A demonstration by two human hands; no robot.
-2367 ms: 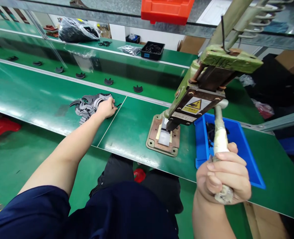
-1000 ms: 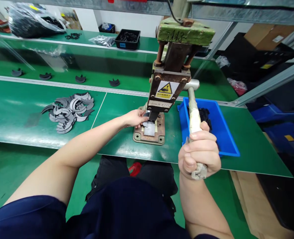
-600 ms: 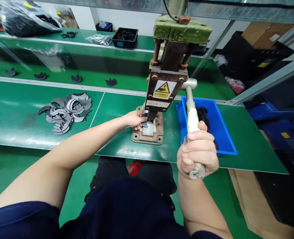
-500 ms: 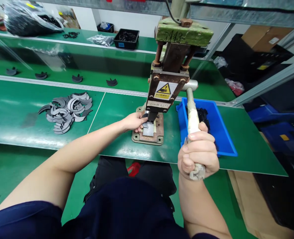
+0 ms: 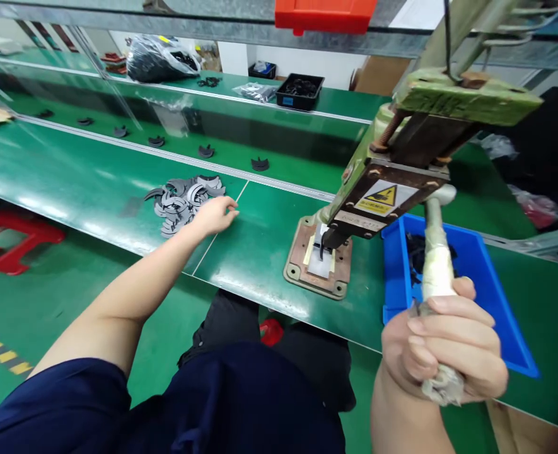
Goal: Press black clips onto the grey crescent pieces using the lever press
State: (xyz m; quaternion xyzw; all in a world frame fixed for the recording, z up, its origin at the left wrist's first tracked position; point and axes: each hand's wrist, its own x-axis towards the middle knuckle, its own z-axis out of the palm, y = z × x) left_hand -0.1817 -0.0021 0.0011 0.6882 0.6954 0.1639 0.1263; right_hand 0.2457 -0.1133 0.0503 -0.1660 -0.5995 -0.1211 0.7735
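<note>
My right hand [image 5: 449, 347] is wrapped round the taped lever handle [image 5: 437, 268] of a green and brown hand press [image 5: 377, 189]. Under its ram, a dark thin curved part [image 5: 321, 247] stands over the pale plate [image 5: 319, 265] on the press base [image 5: 297, 252]. My left hand [image 5: 218, 214] is away from the press, over the green bench beside a pile of grey curved pieces [image 5: 177, 205]. Its fingers are loosely bent and a little apart, with nothing visible in them.
Right of the press, a blue bin [image 5: 491, 290] holds black parts. Several dark curved parts [image 5: 205, 151] lie in a row on the belt behind the bench. A black tray [image 5: 300, 91] stands on the far ledge, and a red bin [image 5: 326, 14] hangs overhead.
My left hand has let go of the dark part at the press and moved left to the grey pile. My right hand still grips the lever. The view has turned left.
</note>
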